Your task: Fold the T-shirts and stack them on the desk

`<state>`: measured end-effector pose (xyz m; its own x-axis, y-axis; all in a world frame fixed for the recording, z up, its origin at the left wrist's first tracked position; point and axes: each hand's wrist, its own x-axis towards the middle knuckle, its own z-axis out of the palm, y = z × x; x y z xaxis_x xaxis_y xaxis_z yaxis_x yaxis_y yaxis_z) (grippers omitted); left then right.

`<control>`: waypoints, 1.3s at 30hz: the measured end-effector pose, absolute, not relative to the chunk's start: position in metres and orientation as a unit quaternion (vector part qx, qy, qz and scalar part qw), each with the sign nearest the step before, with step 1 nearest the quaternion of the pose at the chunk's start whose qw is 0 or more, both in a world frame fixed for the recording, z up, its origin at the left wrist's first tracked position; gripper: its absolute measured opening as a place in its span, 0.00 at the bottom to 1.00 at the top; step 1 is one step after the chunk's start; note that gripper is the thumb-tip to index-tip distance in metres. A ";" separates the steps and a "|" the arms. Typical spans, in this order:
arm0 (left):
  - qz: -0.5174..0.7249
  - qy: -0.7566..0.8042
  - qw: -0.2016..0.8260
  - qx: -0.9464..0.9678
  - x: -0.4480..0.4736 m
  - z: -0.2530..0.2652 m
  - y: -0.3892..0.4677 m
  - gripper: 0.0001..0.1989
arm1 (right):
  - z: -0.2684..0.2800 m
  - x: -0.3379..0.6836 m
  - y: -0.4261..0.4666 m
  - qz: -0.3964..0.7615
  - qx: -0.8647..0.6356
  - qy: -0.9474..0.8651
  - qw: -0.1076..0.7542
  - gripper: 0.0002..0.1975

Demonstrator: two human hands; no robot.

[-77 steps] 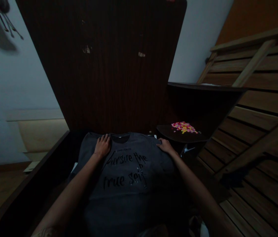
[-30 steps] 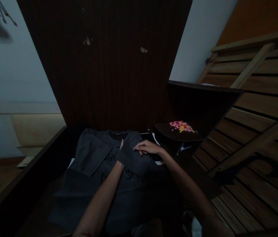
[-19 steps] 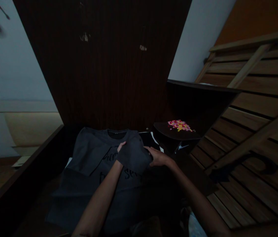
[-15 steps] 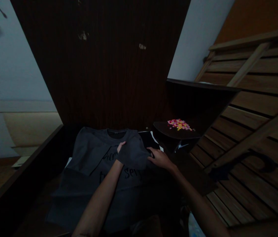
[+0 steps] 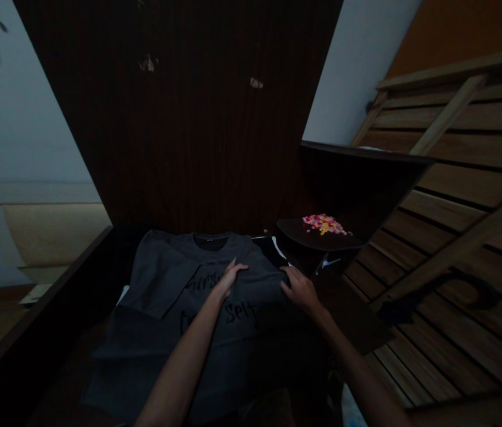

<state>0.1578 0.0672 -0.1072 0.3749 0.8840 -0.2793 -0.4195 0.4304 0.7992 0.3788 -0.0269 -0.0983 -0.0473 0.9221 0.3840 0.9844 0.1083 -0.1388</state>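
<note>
A dark grey T-shirt [image 5: 153, 279] with black lettering lies spread out in front of me, its collar at the far end. My left hand [image 5: 230, 279] rests on the chest print, thumb and fingers apart. Over at the right sleeve side, my right hand [image 5: 301, 288] touches the cloth with its fingers and thumb spread. Black fabric with a white stripe [image 5: 281, 249] shows from under the shirt near the right shoulder. The lower right of the shirt is lost in shadow.
A tall dark wooden panel [image 5: 197, 130] stands behind the shirt. To the right, a corner shelf [image 5: 295, 231] holds a pile of pink and yellow pieces [image 5: 324, 224]. A slatted wooden frame [image 5: 464, 219] leans beyond it. A dark side board [image 5: 55, 296] runs along the left.
The raised sleeve part has come down flat, uncovering more lettering. My left hand is out from beneath the cloth, and my right hand has shifted slightly right, its fingers loosened.
</note>
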 end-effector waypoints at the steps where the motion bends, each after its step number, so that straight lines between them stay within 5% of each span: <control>1: 0.429 0.363 0.758 0.331 0.159 -0.109 0.067 0.34 | -0.103 0.382 -0.027 -0.065 -0.661 -0.723 0.191 0.16; 14: 0.466 0.327 0.767 0.296 0.157 -0.114 0.075 0.20 | -0.117 0.392 -0.026 -0.094 -0.603 -0.769 0.192 0.22; 26: 0.393 0.291 0.779 0.393 0.155 -0.108 0.063 0.33 | -0.029 0.356 0.046 0.128 -0.494 -0.803 0.309 0.27; 30: 0.381 0.303 0.753 0.443 0.154 -0.109 0.060 0.30 | -0.013 0.322 0.094 0.145 -0.415 -0.876 0.198 0.33; 35: 0.394 0.294 0.762 0.421 0.154 -0.108 0.057 0.30 | -0.013 0.323 0.133 0.091 -0.524 -0.847 -0.004 0.26; 39: 0.425 0.258 0.774 0.393 0.159 -0.114 0.061 0.32 | -0.016 0.342 0.145 0.015 -0.599 -0.800 -0.020 0.18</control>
